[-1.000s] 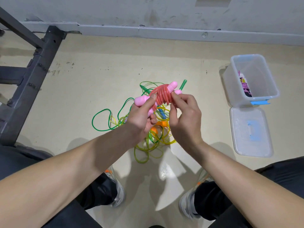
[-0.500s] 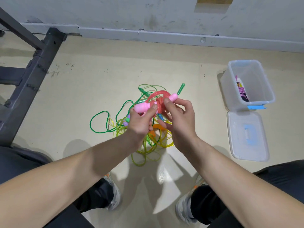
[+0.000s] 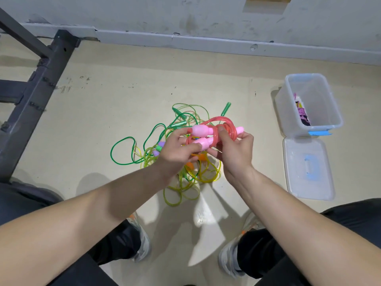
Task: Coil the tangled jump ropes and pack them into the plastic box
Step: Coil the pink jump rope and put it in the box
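Both hands, left [image 3: 177, 153] and right [image 3: 235, 150], are gripping a coiled red jump rope [image 3: 221, 129], its pink handles [image 3: 201, 131] lying crosswise, left to right.

Bright, even indoor light. Soft overlapping shadows lie on the floor [image 3: 115, 96] toward 6 o'clock, around a small glare spot. The box [image 3: 323, 93] shades its 9 o'clock side. The baseboard [image 3: 206, 43] bows at the edges; the left hand [image 3: 175, 155] is slightly blurred.

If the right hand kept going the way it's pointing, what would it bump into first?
Likely the left hand: the right hand, gripping the coiled red jump rope, points toward it, and both hold the same bundle. Below lies the tangled rope pile, though depth is unclear.
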Tool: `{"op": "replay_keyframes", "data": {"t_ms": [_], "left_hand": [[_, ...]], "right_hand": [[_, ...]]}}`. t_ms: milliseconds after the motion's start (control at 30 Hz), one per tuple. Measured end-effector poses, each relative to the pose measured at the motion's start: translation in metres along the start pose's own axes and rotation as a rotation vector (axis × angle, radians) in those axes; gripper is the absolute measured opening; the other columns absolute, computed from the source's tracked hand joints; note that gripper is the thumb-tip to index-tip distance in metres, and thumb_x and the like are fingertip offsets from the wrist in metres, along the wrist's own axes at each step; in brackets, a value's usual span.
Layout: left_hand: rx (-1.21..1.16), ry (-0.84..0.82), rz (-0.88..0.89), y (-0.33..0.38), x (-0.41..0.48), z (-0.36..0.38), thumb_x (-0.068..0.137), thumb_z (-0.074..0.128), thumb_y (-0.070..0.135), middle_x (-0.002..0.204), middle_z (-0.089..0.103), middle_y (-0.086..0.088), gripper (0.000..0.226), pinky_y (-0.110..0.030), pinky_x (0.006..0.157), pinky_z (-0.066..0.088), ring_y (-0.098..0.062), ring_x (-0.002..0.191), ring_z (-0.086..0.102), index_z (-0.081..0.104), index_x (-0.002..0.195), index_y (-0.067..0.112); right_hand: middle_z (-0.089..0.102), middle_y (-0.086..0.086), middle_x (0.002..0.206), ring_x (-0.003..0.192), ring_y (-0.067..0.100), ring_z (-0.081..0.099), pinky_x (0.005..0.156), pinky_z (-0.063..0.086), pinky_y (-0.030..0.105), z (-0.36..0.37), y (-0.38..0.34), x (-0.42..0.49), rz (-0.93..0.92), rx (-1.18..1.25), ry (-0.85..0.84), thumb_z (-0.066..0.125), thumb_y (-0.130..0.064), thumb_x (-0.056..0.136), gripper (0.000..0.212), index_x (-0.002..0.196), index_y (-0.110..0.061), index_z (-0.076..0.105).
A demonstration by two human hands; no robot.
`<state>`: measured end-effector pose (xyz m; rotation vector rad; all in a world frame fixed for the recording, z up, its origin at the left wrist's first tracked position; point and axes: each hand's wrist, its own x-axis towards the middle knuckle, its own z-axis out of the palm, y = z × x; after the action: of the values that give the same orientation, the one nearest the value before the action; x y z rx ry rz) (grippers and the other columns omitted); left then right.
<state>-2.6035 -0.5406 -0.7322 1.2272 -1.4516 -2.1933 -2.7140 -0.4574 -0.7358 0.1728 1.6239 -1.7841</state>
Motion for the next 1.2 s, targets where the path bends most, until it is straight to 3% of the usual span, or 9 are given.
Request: {"op": "replay_keyframes", "data": {"t_ms": [100, 200, 500, 667, 767, 867, 967, 1067, 1200], "left_hand": [[-0.159, -0.001, -0.062, 0.006, 0.000, -0.011, 0.067, 0.060, -0.005, 0.123, 0.067, -0.022, 0.067, -0.034, 0.085, 0.059, -0.034, 0.106, 0.071, 0.051, 0.132, 0.008], [-0.200, -0.057, -0.017, 0.006, -0.004, -0.016, 0.082, 0.062, -0.016, 0.124, 0.066, -0.025, 0.051, -0.040, 0.098, 0.055, -0.041, 0.108, 0.069, 0.052, 0.127, 0.004], [0.107, -0.099, 0.123, 0.015, 0.001, -0.025, 0.089, 0.069, -0.003, 0.093, 0.066, -0.013, 0.038, -0.040, 0.085, 0.059, -0.038, 0.087, 0.070, 0.055, 0.123, 0.009], [0.393, -0.038, 0.167, 0.015, 0.004, -0.026, 0.080, 0.084, 0.011, 0.073, 0.056, 0.006, 0.048, -0.025, 0.071, 0.046, -0.005, 0.065, 0.059, 0.057, 0.119, 0.018], [0.490, 0.068, 0.239, 0.011, 0.006, -0.024, 0.071, 0.091, 0.017, 0.056, 0.049, 0.018, 0.046, -0.023, 0.066, 0.042, -0.001, 0.057, 0.048, 0.065, 0.109, 0.020], [0.604, 0.162, 0.321, 0.001, 0.001, -0.021, 0.073, 0.090, 0.026, 0.065, 0.062, 0.024, 0.034, -0.009, 0.062, 0.040, 0.006, 0.064, 0.058, 0.073, 0.103, 0.024], [0.487, 0.180, 0.357, -0.010, 0.001, -0.018, 0.075, 0.088, 0.023, 0.085, 0.074, 0.015, 0.028, -0.016, 0.078, 0.051, 0.001, 0.084, 0.069, 0.077, 0.101, 0.026], [0.495, 0.254, 0.379, -0.009, 0.004, -0.017, 0.078, 0.085, 0.027, 0.073, 0.070, 0.019, 0.016, -0.016, 0.071, 0.046, 0.002, 0.070, 0.061, 0.075, 0.086, 0.036], [0.467, 0.060, 0.332, 0.001, 0.007, -0.017, 0.088, 0.078, 0.023, 0.083, 0.074, 0.020, 0.015, -0.020, 0.078, 0.052, 0.003, 0.084, 0.069, 0.073, 0.091, 0.036]], "right_hand": [[0.071, 0.021, 0.085, 0.077, 0.031, 0.073, 0.066, 0.061, 0.039, -0.006, -0.005, 0.006, 0.054, 0.030, -0.022, 0.061, -0.014, 0.099, 0.030, 0.111, 0.014, 0.059], [0.074, 0.015, 0.077, 0.078, 0.031, 0.074, 0.065, 0.062, 0.037, -0.007, -0.012, 0.003, 0.127, 0.115, -0.045, 0.057, -0.012, 0.101, 0.018, 0.100, 0.005, 0.064], [0.073, 0.016, 0.072, 0.067, 0.028, 0.074, 0.064, 0.063, 0.037, -0.006, -0.012, 0.002, 0.197, 0.104, -0.061, 0.057, -0.013, 0.102, 0.017, 0.095, 0.003, 0.061], [0.071, 0.011, 0.065, 0.065, 0.029, 0.072, 0.072, 0.063, 0.045, -0.009, -0.012, 0.007, 0.144, 0.002, -0.069, 0.059, -0.011, 0.100, 0.015, 0.099, 0.003, 0.064], [0.071, 0.013, 0.066, 0.064, 0.030, 0.071, 0.073, 0.063, 0.047, -0.010, -0.012, 0.009, 0.110, -0.054, -0.071, 0.059, -0.011, 0.099, 0.016, 0.099, 0.003, 0.066], [0.071, 0.020, 0.082, 0.068, 0.031, 0.071, 0.067, 0.062, 0.044, -0.010, -0.010, 0.011, 0.093, -0.082, -0.051, 0.060, -0.010, 0.098, 0.019, 0.107, 0.006, 0.065], [0.070, 0.018, 0.086, 0.069, 0.028, 0.071, 0.062, 0.060, 0.040, -0.010, -0.009, 0.012, 0.093, -0.065, -0.025, 0.061, -0.010, 0.098, 0.018, 0.107, 0.005, 0.065], [0.070, 0.017, 0.081, 0.068, 0.027, 0.070, 0.061, 0.060, 0.038, -0.010, -0.007, 0.012, 0.107, -0.043, -0.040, 0.060, -0.010, 0.098, 0.014, 0.102, 0.003, 0.065], [0.071, 0.011, 0.072, 0.066, 0.025, 0.070, 0.061, 0.059, 0.038, -0.014, -0.005, 0.011, 0.114, -0.030, -0.031, 0.060, -0.011, 0.098, 0.012, 0.099, 0.000, 0.065]]}}
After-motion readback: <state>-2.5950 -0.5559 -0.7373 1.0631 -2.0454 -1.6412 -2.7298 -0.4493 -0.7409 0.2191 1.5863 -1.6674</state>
